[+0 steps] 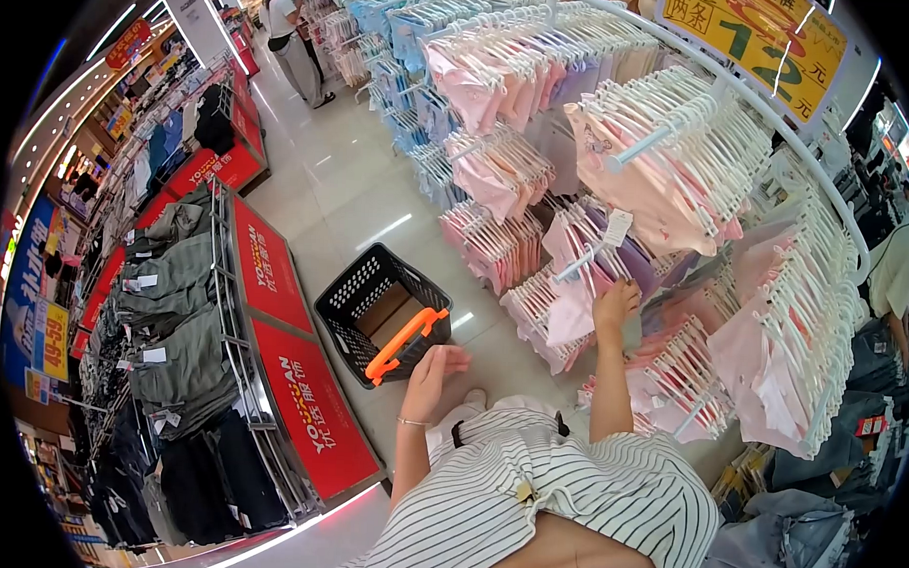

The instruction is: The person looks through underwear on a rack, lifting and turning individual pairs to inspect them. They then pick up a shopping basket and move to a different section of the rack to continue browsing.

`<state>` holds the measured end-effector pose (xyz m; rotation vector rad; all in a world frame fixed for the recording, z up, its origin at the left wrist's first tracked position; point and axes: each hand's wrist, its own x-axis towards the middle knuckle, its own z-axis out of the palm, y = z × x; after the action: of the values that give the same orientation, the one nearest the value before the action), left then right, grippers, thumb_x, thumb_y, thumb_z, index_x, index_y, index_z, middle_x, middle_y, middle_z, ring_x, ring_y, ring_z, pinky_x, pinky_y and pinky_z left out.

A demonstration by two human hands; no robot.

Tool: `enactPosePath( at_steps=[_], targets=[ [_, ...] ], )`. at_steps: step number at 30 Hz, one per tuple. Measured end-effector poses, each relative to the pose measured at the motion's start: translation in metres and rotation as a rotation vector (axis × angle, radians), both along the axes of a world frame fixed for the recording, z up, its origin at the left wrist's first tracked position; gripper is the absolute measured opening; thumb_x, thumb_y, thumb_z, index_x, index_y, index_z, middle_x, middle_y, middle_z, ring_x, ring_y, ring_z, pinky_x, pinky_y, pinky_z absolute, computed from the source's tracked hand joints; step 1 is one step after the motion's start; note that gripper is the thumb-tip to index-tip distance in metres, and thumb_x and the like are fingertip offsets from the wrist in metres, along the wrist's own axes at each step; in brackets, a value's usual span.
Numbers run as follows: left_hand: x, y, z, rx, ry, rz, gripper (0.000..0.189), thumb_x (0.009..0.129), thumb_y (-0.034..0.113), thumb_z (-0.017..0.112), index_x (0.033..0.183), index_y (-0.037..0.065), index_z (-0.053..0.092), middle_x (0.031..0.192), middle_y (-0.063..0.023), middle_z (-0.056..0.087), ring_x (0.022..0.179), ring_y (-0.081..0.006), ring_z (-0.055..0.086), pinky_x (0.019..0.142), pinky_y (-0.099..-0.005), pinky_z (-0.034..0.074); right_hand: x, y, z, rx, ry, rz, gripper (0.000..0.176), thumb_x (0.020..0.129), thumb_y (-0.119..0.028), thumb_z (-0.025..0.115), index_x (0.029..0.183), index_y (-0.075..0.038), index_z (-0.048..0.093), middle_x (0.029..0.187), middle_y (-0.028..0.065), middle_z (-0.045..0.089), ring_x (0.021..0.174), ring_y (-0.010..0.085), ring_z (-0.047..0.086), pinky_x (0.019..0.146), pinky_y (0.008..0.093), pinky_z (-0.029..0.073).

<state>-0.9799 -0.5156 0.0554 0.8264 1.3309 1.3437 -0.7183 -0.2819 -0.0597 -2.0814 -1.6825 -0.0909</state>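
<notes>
Starting far to the left of the basket, a display table is stacked with folded grey-green clothes, darker ones nearer the camera. Red panels with white lettering run along the table's edge, just left of the basket. Well beyond the basket, up the pale tiled aisle, another person stands with their back turned.

Now the basket itself: black, perforated, standing on the floor, its orange handle folded down across the rim. The left hand hovers just right of that handle, fingers loose and uncurled, holding nothing, with a thin bracelet on the wrist. A striped shirt fills the frame below the basket.

Moving right of the basket, the right hand is up on the clothes rack, lying against a pink garment. The fingers bend into the cloth, and through this curved lens I cannot tell whether they pinch it or only press on it. A lilac garment hangs just above that hand, with a white tag dangling over it.

Further right of the basket, tiers of white hangers carry more pink pieces, and a yellow price sign sits high above them.
</notes>
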Motion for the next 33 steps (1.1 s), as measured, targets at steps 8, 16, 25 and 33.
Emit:
enactPosePath(
  at_steps=[8,16,25,33],
  targets=[
    [-0.002,-0.002,-0.002,-0.012,-0.004,0.0,0.036,0.095,0.026,0.032,0.101,-0.004,0.051,0.094,-0.0123,0.059,0.086,-0.0177,0.057,0.081,-0.029,0.044,-0.004,0.019,-0.038,-0.161,0.058,0.078,0.021,0.072,-0.01,0.052,0.091,-0.001,0.051,0.097,0.0191,0.055,0.096,0.0357,0.05,0.079,0.0453,0.039],
    [-0.003,-0.002,-0.006,-0.039,-0.037,0.013,0.035,0.095,0.026,0.034,0.101,-0.003,0.051,0.094,-0.0123,0.059,0.086,-0.0176,0.056,0.081,-0.0289,0.044,-0.007,-0.003,-0.045,0.011,0.403,0.244,0.016,0.071,0.001,0.047,0.085,0.002,0.052,0.088,0.0229,0.054,0.085,0.0393,0.053,0.073,0.0433,0.042],
    [-0.001,0.0,-0.013,-0.069,0.003,-0.003,0.037,0.094,0.028,0.033,0.1,-0.001,0.054,0.093,-0.0118,0.061,0.085,-0.0184,0.059,0.081,-0.0293,0.044,0.036,-0.054,-0.009,-0.141,0.384,0.254,0.027,0.071,-0.006,0.052,0.097,0.001,0.049,0.088,0.0246,0.055,0.083,0.0416,0.054,0.074,0.0453,0.042],
    [0.007,0.008,-0.026,-0.088,-0.009,-0.082,0.032,0.094,0.025,0.039,0.099,-0.003,0.052,0.09,-0.0089,0.058,0.083,-0.0141,0.056,0.077,-0.0248,0.044,0.106,-0.084,0.067,-0.6,-0.146,0.161,0.028,0.069,-0.014,0.058,0.095,-0.005,0.06,0.092,0.0193,0.059,0.086,0.0363,0.057,0.075,0.0439,0.044]
  ],
)
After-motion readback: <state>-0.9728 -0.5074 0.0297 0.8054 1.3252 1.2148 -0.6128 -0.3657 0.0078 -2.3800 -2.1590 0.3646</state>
